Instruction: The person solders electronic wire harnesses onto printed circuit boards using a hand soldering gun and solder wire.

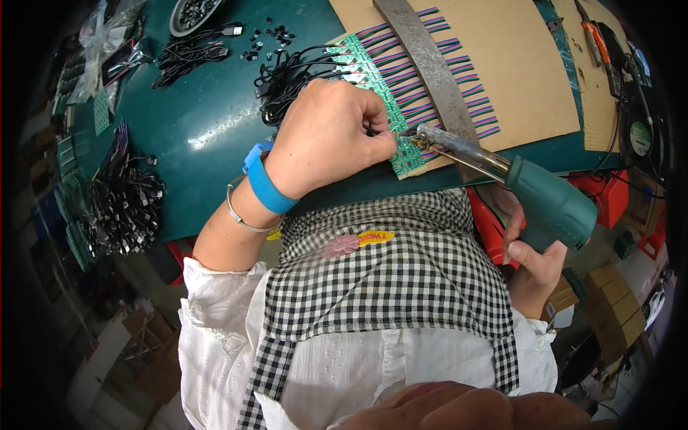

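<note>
My left hand (326, 136) is closed in a pinch on a black cable (370, 131), held at the near end of a strip of green circuit boards (369, 72). My right hand (539, 266) is wrapped round the handle of a green soldering gun (555, 204). Its metal tip points left, at the boards close to my left fingertips. Whether the tip touches a board I cannot tell. Striped multicolour wires (398, 68) run from the boards under a heavy metal bar (433, 72). Several black cables (283, 86) lie at the boards' left side.
A cardboard sheet (523, 64) lies beneath the wires on the green tabletop (215, 136). Bundled USB cables (125, 201) hang at the left edge. Small black parts (269, 39) and a metal bowl (192, 16) are at the back. Orange-handled pliers (595, 39) lie far right.
</note>
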### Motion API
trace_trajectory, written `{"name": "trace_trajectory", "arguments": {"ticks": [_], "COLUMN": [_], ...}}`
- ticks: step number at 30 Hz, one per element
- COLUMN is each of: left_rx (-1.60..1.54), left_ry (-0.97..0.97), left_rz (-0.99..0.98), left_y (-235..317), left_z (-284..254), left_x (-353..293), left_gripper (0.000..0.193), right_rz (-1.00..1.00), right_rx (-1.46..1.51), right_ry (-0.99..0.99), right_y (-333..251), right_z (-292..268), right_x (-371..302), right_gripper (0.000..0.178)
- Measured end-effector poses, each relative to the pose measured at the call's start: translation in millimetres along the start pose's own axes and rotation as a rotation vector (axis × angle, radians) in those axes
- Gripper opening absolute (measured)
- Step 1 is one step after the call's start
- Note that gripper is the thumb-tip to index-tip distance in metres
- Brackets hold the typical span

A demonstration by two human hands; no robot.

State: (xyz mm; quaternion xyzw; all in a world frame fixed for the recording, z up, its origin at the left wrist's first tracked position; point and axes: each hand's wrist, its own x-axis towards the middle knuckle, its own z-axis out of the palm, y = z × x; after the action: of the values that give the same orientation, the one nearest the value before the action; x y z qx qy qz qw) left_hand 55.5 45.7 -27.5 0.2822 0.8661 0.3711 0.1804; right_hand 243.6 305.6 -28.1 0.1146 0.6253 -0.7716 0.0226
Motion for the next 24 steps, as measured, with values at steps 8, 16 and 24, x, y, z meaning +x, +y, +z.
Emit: {"name": "trace_trajectory", "arguments": {"ticks": [8,16,24], "left_rx": [0.020,-0.013,0.021], "left_ry": [-0.024,-0.024,0.011], "left_rz": [0.028,-0.040,0.001], "left_y": [0.4,3.7,3.5], "left_z": [-0.5,-0.3,-9.8], "left_x": [-0.3,1.2,-13.7], "left_gripper": [0.012,0.008,0.012], "right_rz": [-0.023,-0.104,-0.143], "right_rx": [0.040,0.071,0.152], "right_ry": [0.041,0.053,-0.023], "right_y": [-3.2,-2.4,-5.3], "right_z": [-2.5,-0.3,-3.3], "right_x": [3.4,10.3,20.2], "right_gripper": [0.057,0.066,0.065]}}
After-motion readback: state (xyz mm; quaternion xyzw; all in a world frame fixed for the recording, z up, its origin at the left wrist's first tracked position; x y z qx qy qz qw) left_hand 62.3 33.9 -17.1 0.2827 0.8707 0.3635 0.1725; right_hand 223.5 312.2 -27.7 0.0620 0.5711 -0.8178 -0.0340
